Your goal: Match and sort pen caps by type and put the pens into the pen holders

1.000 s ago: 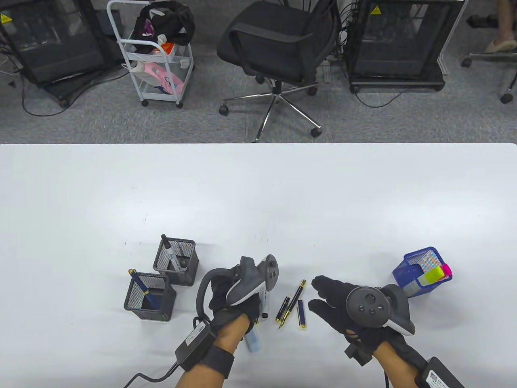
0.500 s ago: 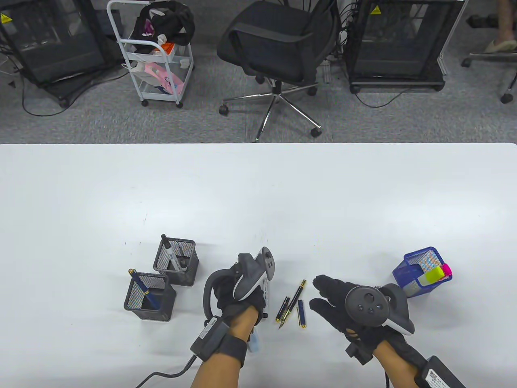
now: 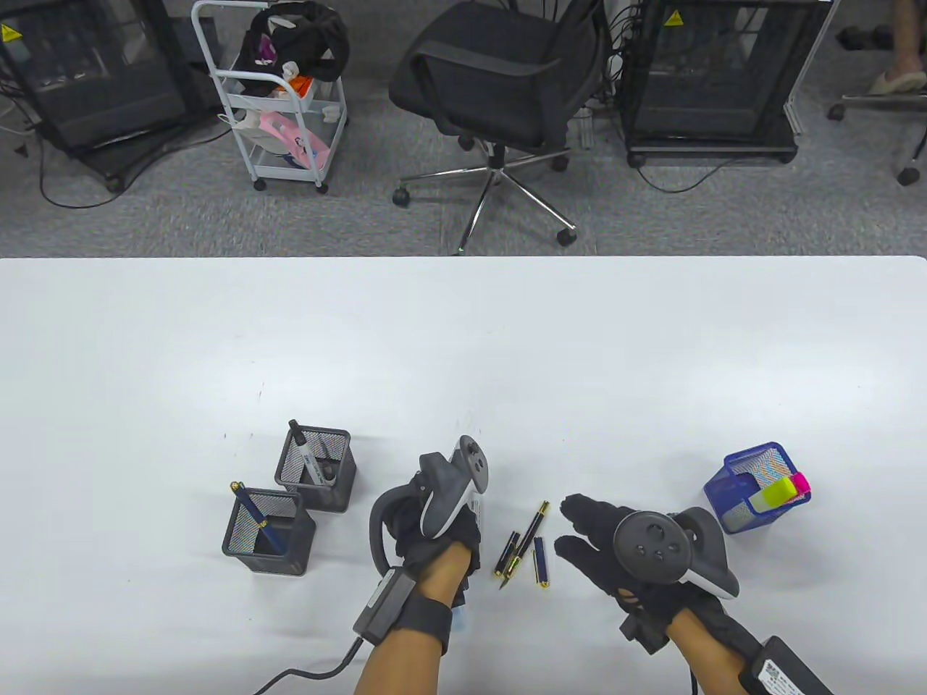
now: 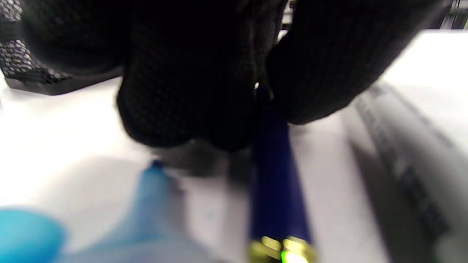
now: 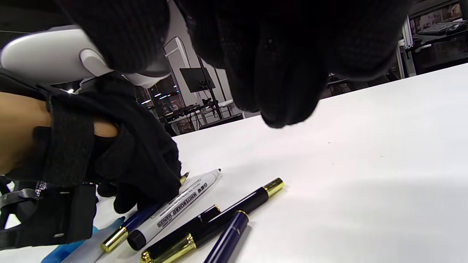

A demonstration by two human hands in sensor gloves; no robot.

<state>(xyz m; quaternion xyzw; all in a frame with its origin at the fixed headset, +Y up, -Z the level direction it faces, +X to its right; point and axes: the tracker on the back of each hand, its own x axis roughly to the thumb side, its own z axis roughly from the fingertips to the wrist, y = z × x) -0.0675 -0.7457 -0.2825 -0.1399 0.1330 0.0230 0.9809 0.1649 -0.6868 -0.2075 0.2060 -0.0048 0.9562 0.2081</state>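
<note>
My left hand (image 3: pixel 469 539) is down on the table among the loose pens. In the left wrist view its thumb and fingers (image 4: pixel 190 91) pinch a dark blue pen (image 4: pixel 274 175) with a gold band. Next to it lie a white whiteboard marker (image 5: pixel 175 210), a black pen with gold trim (image 3: pixel 527 539), a black cap (image 3: pixel 508 552) and a blue cap (image 3: pixel 540 561). My right hand (image 3: pixel 579 532) hovers open just right of them, holding nothing. Two black mesh holders stand at the left, one (image 3: pixel 316 470) with a marker, one (image 3: pixel 266 533) with a blue pen.
A blue mesh holder (image 3: pixel 746 486) with yellow and pink highlighters stands at the right. A light blue pen (image 3: pixel 460 617) lies under my left wrist. Cables trail from both wrists. Beyond the far table edge are a chair and a cart.
My left hand and forearm have shifted right and a little forward onto the pens, covering more of the light blue pen. The right hand has barely moved.
</note>
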